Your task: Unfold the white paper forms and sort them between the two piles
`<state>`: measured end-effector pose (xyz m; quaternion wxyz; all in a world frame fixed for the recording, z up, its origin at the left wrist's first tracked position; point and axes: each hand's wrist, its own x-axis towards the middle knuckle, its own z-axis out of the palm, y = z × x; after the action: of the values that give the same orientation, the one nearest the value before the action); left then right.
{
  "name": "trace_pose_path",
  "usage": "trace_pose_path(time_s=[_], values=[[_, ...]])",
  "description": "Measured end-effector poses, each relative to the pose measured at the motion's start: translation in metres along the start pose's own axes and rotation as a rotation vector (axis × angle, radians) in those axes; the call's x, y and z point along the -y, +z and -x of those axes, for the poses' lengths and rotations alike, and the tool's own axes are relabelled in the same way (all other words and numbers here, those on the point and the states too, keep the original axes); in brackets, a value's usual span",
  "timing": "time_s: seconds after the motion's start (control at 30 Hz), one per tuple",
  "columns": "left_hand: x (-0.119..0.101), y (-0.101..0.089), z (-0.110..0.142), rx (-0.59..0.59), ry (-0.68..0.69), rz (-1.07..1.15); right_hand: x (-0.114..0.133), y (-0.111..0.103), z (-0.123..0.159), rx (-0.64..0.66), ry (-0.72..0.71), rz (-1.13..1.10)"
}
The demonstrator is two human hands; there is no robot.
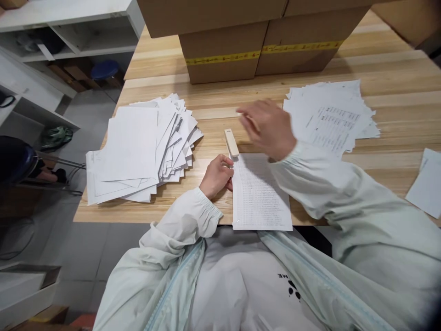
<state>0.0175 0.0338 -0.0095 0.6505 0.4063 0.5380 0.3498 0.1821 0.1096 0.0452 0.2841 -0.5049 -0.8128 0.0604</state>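
Note:
A printed sheet of paper (262, 197) lies at the table's front edge, its lower end reaching past the edge. My left hand (217, 175) pinches its upper left side between thumb and fingers. Just above that hand, a cream stapler (231, 142) sits at the sheet's top left corner. My right hand (268, 126) is raised over the table, to the right of the stapler and apart from it. Its fingers are bent and smeared by motion, so I cannot make out whether they hold anything. Whether the sheet is single or several layers is unclear.
To the left spreads a tall, untidy pile of papers (131, 142). A smaller stack of printed papers (327, 115) lies to the right, and more sheets (427, 184) rest at the far right. Cardboard boxes (223, 57) with yellow tape stand at the back of the wooden table (213, 101).

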Motion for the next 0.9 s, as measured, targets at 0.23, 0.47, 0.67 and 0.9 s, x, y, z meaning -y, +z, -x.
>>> trace_pose_path(time_s=[0.23, 0.47, 0.67, 0.9], values=[[0.003, -0.001, 0.000, 0.020, -0.032, 0.031, 0.020, 0.093, -0.037, 0.200, -0.088, 0.042], [0.001, -0.001, -0.001, 0.034, -0.022, 0.014, 0.010, 0.100, -0.035, 0.032, -0.107, -0.056], [0.022, -0.013, 0.043, -0.071, 0.314, -0.032, -0.013, 0.016, 0.054, -0.235, 0.074, -0.347], [0.013, -0.008, 0.068, -0.236, 0.742, -0.092, 0.000, -0.020, 0.189, 0.234, 0.604, -0.977]])
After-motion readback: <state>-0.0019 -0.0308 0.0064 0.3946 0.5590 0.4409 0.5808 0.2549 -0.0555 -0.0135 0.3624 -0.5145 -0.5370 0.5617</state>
